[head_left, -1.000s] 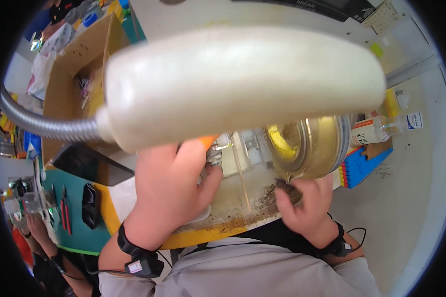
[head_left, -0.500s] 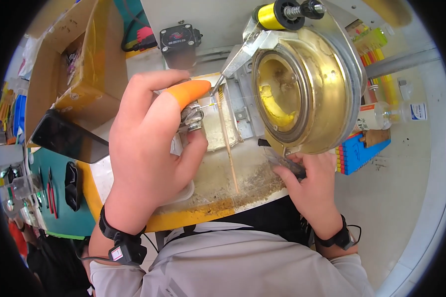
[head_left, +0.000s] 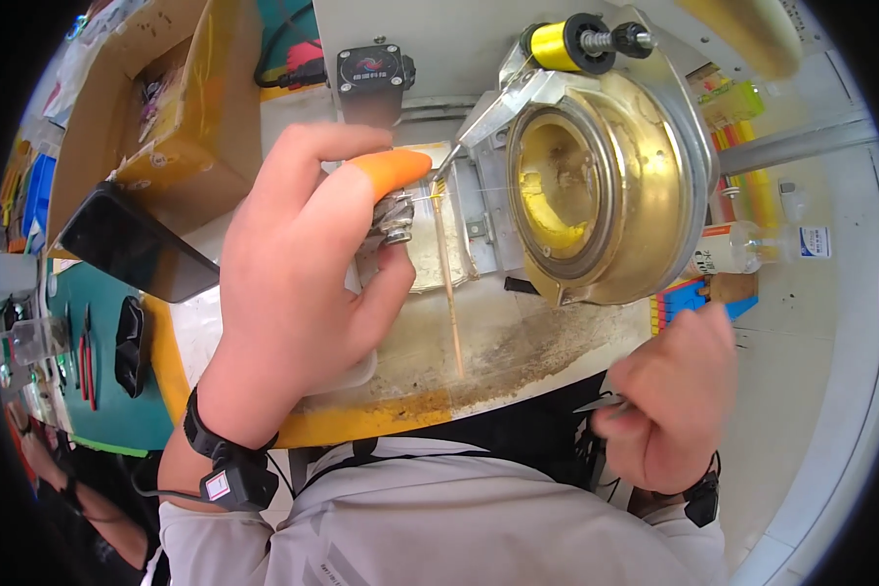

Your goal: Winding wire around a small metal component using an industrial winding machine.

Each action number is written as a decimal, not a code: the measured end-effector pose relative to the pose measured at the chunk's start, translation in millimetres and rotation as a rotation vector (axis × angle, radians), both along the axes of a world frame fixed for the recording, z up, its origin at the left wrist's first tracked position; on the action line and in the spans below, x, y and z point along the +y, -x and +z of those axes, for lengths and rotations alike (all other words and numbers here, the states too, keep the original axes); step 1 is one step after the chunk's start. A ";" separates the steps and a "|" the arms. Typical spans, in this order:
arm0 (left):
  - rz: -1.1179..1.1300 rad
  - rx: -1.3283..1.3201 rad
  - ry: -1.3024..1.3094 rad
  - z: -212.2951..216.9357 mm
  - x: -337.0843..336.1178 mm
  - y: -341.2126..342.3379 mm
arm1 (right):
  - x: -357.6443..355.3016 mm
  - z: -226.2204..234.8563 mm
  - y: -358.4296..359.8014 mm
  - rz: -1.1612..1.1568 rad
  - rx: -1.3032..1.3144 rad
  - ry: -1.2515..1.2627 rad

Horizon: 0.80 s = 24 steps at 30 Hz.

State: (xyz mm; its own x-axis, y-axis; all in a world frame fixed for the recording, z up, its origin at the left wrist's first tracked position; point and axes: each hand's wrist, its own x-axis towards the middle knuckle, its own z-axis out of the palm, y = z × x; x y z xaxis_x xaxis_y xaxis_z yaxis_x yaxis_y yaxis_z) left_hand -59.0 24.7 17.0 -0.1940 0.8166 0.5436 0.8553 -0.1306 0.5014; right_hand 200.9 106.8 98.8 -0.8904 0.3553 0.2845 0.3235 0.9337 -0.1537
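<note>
Drawn away from beside the brass wheel (head_left: 645, 186) since half a second ago, toward the lower right, with the right hand (head_left: 669, 400), now blurred past the front edge of the bench (head_left: 518, 337) and curled around a small pointed tool (head_left: 604, 403). Holding place over the bench with the left hand (head_left: 303, 244), narrowed on a small metal piece (head_left: 395, 220) between thumb (head_left: 389, 288) and orange-covered finger (head_left: 396, 173). Flanked on the right by a thin wooden stick (head_left: 450, 293), then the wheel, with a yellow thread spool (head_left: 557, 46) mounted above.
</note>
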 end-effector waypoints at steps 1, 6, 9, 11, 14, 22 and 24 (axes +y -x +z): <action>0.004 0.003 0.003 -0.6 -0.6 0.1 | 1.8 1.7 6.6 0.001 0.001 -0.003; -0.016 -0.031 0.001 -0.7 -0.9 0.2 | 6.7 1.7 33.4 -0.001 0.163 -0.214; -0.029 -0.068 0.013 -0.5 -2.8 -0.4 | 15.3 -2.8 46.3 0.023 0.203 -0.320; -0.027 -0.086 0.022 -1.0 -3.8 -0.1 | 17.4 0.2 55.0 0.027 0.197 -0.357; -0.040 -0.137 0.009 -2.8 -3.3 1.1 | 18.6 -1.5 65.7 0.031 0.195 -0.411; -0.070 -0.170 0.004 -4.0 -4.8 2.9 | 24.7 -6.5 72.7 0.062 0.157 -0.489; -0.072 -0.175 0.011 -4.1 -5.1 2.9 | 25.4 -6.6 72.7 0.020 0.188 -0.471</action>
State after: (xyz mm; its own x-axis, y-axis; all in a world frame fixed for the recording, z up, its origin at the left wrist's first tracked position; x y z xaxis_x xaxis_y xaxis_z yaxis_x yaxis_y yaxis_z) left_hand -61.9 19.6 12.8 -0.2259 0.8376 0.4974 0.7432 -0.1819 0.6438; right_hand 128.2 132.2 92.2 -0.8136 0.1330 0.5660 0.3117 0.9215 0.2315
